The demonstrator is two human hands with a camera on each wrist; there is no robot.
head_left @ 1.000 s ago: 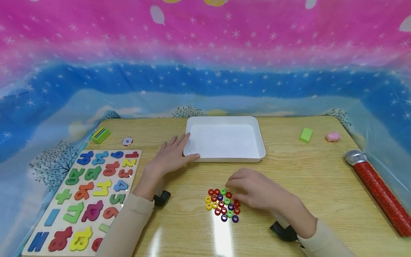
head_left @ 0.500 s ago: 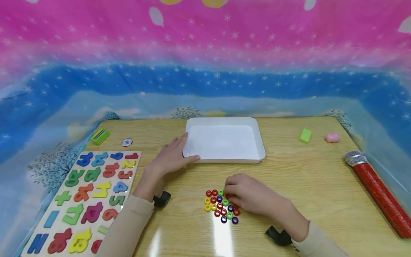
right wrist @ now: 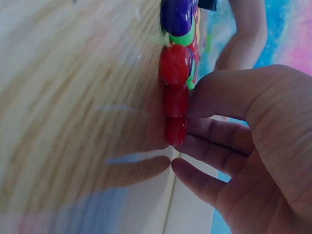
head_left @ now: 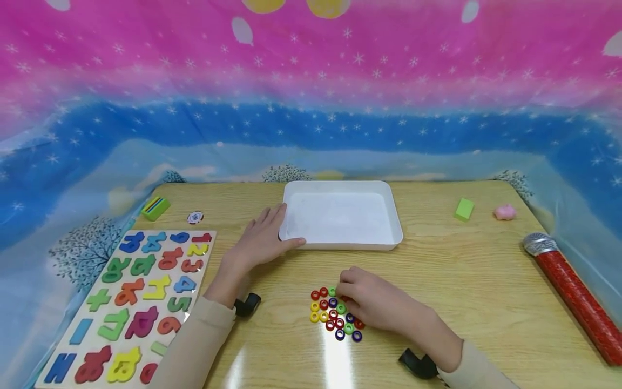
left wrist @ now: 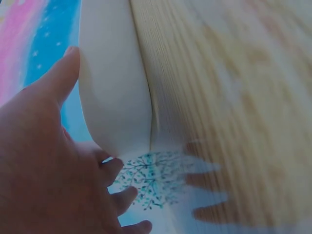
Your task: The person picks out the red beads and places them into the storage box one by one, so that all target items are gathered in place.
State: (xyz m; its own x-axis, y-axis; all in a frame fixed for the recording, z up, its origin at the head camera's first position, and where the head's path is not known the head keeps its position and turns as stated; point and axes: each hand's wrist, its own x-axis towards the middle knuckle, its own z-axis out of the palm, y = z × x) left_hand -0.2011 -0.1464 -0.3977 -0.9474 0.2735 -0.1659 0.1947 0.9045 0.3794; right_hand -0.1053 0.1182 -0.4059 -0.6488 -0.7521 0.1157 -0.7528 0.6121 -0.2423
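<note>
So the beads (head_left: 336, 315) are in a loose bunch right at the fingertips of the right hand (head_left: 373, 301), the nearest ones partly under it. They're little rings in red, yellow, green and dark blue, and the ones I can make out lie flat with their holes facing up. The bunch is about as wide as it is deep, so no real long axis. On the wrist cam a few red beads (right wrist: 175, 100) sit in a short row against the fingers. That hand is bent down over them, but the tips are hidden, so I can't tell if it's pinching one.

Left hand (head_left: 261, 240) is spread wide, thumb stuck out, touching the corner of the white tray (head_left: 340, 216). The tray's long side runs sideways, from the left hand across to a spot ahead of the right one, hollow side up.

Readable stuff: the number board (head_left: 146, 289) left of the left hand, with 4, 5 and 6 down the side nearest the arm, plus a green plus sign. The chip (head_left: 195, 217) beyond the left hand has a mark too small to read. Way off to the right hand's right, a red microphone (head_left: 578, 297) points its silver head forward.
</note>
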